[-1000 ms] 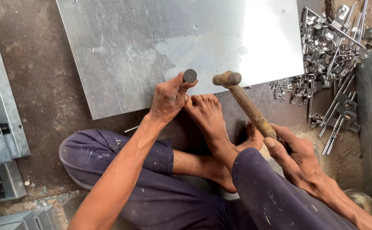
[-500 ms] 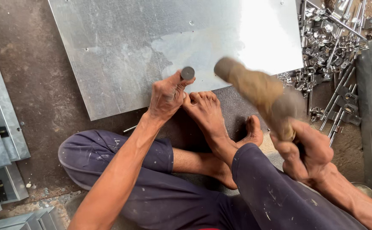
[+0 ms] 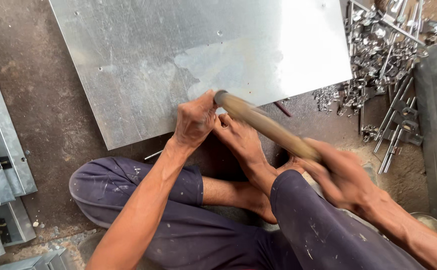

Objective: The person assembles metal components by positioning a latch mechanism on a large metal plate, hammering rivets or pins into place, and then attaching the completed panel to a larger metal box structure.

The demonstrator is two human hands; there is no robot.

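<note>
Since half a second earlier, the hammer (image 3: 266,125) has swung down from its raised position, and its head now meets the top of the punch at the sheet's near edge. Stacked channel sections (image 3: 1,165) of galvanised steel lie at far left on the concrete floor (image 3: 43,100). Centre left, the left hand (image 3: 194,120) is closed around the short steel punch, which it hides almost wholly; the fist holds the tool upright on the sheet metal panel (image 3: 188,55) so the blow lands squarely. A bare foot (image 3: 241,142) rests just beside the panel's near edge, apparently bracing it against shifting. To the right, the right hand (image 3: 341,175), blurred by motion, is wrapped fully around the lower end of the wooden handle, a grip that favours leverage. At far right, a heap of small metal fittings (image 3: 378,45) lies near the panel's corner.
</note>
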